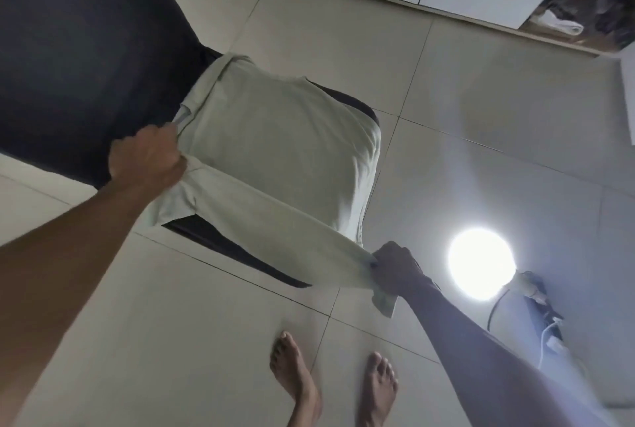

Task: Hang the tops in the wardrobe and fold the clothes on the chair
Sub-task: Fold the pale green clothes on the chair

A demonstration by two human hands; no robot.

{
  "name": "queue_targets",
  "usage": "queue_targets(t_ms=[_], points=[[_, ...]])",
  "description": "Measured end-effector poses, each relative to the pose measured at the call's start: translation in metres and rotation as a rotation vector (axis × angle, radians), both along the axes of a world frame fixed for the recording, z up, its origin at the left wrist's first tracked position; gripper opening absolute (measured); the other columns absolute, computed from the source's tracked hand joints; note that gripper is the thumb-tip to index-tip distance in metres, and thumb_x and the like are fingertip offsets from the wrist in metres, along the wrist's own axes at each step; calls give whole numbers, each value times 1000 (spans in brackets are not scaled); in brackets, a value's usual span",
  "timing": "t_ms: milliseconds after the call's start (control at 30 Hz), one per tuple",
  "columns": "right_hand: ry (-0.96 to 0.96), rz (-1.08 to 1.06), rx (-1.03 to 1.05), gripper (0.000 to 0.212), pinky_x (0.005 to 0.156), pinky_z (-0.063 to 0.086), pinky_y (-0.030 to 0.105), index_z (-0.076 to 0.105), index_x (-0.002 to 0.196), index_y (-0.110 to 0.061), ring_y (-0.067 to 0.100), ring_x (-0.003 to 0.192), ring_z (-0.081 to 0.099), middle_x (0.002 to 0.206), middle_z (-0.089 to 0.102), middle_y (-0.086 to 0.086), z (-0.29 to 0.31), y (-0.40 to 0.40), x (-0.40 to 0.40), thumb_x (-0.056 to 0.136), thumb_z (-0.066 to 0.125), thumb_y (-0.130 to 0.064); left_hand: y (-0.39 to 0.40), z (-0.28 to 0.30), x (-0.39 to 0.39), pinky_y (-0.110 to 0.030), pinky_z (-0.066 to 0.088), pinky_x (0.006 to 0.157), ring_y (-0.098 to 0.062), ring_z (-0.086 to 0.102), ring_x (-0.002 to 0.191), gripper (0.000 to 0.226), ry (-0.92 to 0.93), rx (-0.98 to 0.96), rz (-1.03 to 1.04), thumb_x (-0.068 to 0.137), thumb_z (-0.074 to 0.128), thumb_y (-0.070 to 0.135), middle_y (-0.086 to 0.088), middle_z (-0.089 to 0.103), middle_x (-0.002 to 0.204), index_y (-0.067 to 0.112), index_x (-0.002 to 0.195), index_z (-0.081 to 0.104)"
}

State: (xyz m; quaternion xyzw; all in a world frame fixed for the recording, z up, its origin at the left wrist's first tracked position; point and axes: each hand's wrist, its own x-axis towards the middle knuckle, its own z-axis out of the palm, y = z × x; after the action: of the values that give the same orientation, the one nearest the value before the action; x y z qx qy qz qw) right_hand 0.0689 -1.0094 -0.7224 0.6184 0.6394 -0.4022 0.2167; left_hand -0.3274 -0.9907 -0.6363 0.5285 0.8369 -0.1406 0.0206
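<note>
Cloth, a pale green garment [275, 152] of soft creased fabric, is lying spread over the dark chair [68, 66] seat. Left hand [146, 160] is bunching one edge in its fist; right hand [395, 268] is pinching the opposite corner above glossy tiled floor [171, 323].

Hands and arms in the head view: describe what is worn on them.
Nothing is worn that shows. The left hand and right hand are bare, with no gloves, rings, watch or bands visible. Both forearms are bare to the frame edge, with no sleeves in view.
</note>
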Motion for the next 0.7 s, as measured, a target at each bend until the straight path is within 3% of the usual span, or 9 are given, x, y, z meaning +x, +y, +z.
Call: queue_targets(t_ms=[133,233,333,467,533,600,700], points=[[-42,-74,95,28,52,38,26,49,64,-19,21,65,52,75,53,3,-16,26,-10,91,54,-12,57,-2,7,-50,41,90,-38,52,108,30,93,25,-190,92,55,12,-16,54,116,13,121,63],[-46,-126,135,16,60,47,30,58,74,-17,25,69,59,79,60,6,-23,42,-13,88,59,-10,82,-14,24,-46,40,92,-35,47,113,30,189,-60,-243,91,57,6,-14,50,123,13,119,64],[-76,-120,125,10,61,48,31,61,79,-15,26,71,60,79,59,5,-35,51,-6,88,65,-14,88,-33,25,-44,38,95,-34,45,118,30,227,-135,-205,92,53,4,-14,48,130,11,119,65],[-121,-129,155,28,65,48,33,47,67,-18,28,71,56,74,52,5,-39,65,0,90,61,-15,93,-37,5,-47,40,95,-38,43,121,29,204,-74,-107,97,48,7,-18,45,133,5,122,63],[-159,-126,192,26,71,47,36,43,70,-16,30,79,55,75,47,3,-37,74,-3,91,56,-9,101,-37,1,-49,40,94,-40,42,121,29,161,-23,-61,97,48,7,-20,44,134,2,121,63],[-212,-41,245,11,82,48,41,48,88,-13,32,96,56,88,50,5,-32,80,-9,91,50,-2,104,-39,9,-50,40,93,-41,42,119,30,115,30,-40,93,53,4,-22,42,134,-1,122,60],[-239,64,350,35,91,45,44,45,126,-9,33,117,49,122,51,12,-25,75,-24,91,48,-1,101,-45,25,-50,38,92,-42,41,118,47,88,118,-50,86,56,-3,-25,39,136,0,132,46]])
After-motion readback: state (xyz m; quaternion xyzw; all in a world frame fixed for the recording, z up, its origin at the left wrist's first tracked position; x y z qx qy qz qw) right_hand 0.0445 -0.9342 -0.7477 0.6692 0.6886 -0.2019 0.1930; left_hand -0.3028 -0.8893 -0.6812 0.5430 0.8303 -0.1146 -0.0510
